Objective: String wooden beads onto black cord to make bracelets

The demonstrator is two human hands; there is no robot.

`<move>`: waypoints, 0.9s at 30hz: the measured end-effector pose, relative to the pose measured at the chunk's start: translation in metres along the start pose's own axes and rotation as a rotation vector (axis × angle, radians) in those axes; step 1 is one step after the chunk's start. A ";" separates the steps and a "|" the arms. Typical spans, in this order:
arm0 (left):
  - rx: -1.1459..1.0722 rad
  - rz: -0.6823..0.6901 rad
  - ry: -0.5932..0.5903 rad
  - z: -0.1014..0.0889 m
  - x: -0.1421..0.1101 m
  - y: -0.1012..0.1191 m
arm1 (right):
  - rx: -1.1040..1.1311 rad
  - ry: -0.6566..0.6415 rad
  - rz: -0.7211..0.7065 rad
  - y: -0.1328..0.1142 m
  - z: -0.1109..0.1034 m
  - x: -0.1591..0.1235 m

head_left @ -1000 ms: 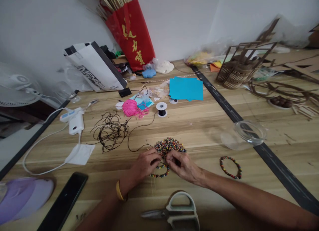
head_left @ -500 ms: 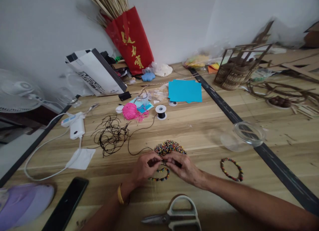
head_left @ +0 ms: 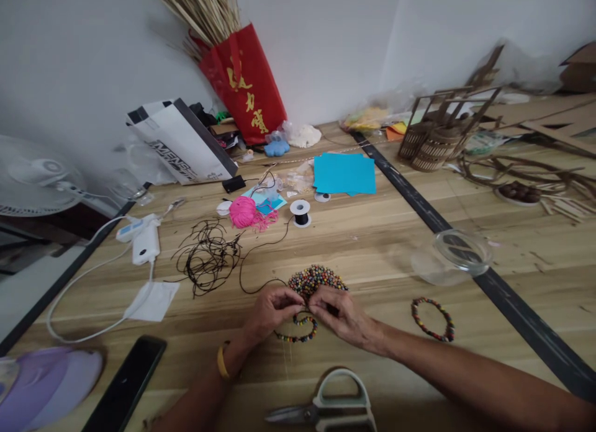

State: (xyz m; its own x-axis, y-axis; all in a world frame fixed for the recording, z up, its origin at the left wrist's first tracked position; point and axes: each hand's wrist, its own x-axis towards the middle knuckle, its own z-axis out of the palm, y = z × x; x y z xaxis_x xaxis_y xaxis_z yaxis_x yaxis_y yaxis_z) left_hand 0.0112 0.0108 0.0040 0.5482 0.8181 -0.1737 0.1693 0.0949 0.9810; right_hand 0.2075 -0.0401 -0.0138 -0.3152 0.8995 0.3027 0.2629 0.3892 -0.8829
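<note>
My left hand [head_left: 274,311] is closed in a pinch, its fingertips on a thin black cord. Opposite it, my right hand [head_left: 342,314] pinches at the same spot, fingertips almost touching the left ones. Just below the fingers lies a curved strand of multicoloured beads [head_left: 303,337], partly covered by the left hand. Behind both hands sits a heap of loose coloured beads [head_left: 319,278]. From the spool of black cord [head_left: 300,215] a line runs down toward my left hand. Whether a bead is between the fingertips is too small to tell.
Scissors [head_left: 326,410] lie nearest me. A finished-looking bead bracelet [head_left: 433,319] and a clear jar [head_left: 459,255] are to the right. On the left are tangled black cord [head_left: 207,258], a phone [head_left: 125,382] and a power strip [head_left: 145,239]. Pink yarn [head_left: 243,212] and blue sheets [head_left: 344,173] stand farther back.
My fingertips have shifted slightly, with the left fingers straighter and a small gap opening between the hands. The view has tilted a little; objects on the table stay put.
</note>
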 end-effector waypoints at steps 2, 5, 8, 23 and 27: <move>-0.005 0.007 -0.009 0.000 0.000 -0.002 | -0.007 -0.011 -0.008 -0.001 0.000 0.000; -0.013 0.022 -0.020 0.000 0.001 -0.004 | -0.016 -0.032 -0.014 -0.001 0.000 0.000; 0.002 0.029 -0.028 -0.001 0.001 -0.005 | -0.014 -0.043 -0.016 -0.001 0.000 -0.001; -0.025 0.003 -0.056 0.002 -0.001 -0.003 | -0.026 -0.041 -0.002 -0.003 0.000 0.000; -0.023 -0.002 -0.052 0.002 -0.001 -0.003 | -0.035 -0.035 -0.014 -0.002 0.000 0.000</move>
State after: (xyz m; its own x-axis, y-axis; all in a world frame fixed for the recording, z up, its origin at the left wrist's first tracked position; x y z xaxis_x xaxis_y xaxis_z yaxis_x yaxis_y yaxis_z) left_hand 0.0116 0.0087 0.0007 0.5895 0.7877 -0.1790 0.1516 0.1098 0.9823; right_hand 0.2066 -0.0408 -0.0118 -0.3504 0.8868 0.3012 0.2901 0.4086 -0.8654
